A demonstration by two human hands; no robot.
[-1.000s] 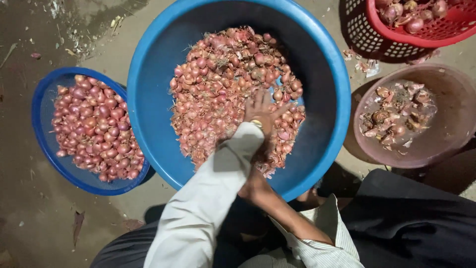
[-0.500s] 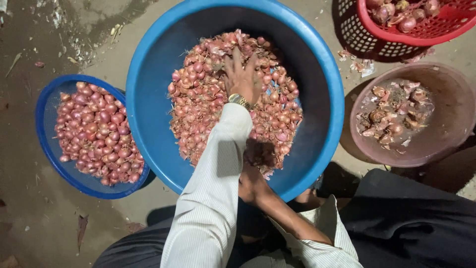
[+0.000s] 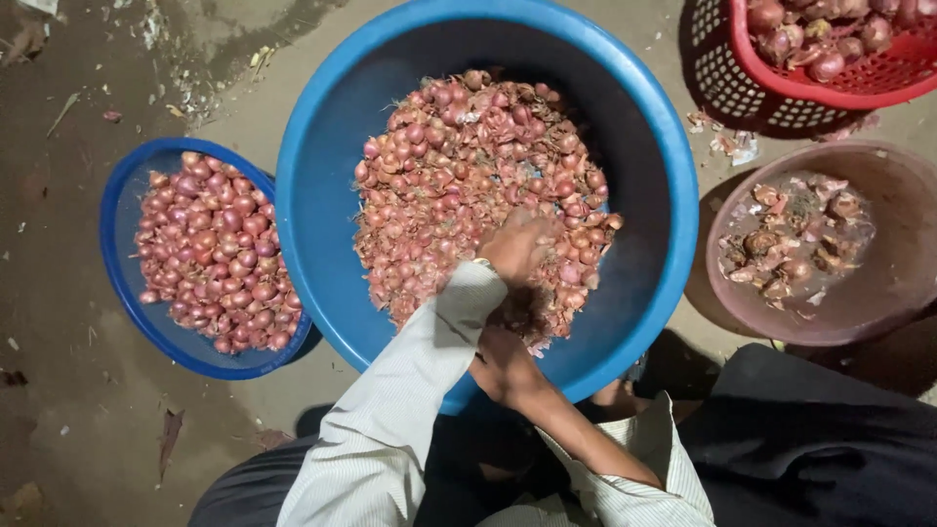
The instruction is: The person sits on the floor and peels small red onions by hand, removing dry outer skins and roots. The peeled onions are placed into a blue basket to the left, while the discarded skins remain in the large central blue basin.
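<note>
Dirt ground; hands (image 3: pixel 512 303) blurred, half-buried in shallots (image 3: pixel 459 176).

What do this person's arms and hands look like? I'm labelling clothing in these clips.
Both hands are bare, no gloves. The left hand comes out of a long, pale sleeve with fine stripes, and something like a watch or band shows at its wrist. The right hand has its pale sleeve pushed up toward the elbow, leaving the forearm uncovered.
</note>
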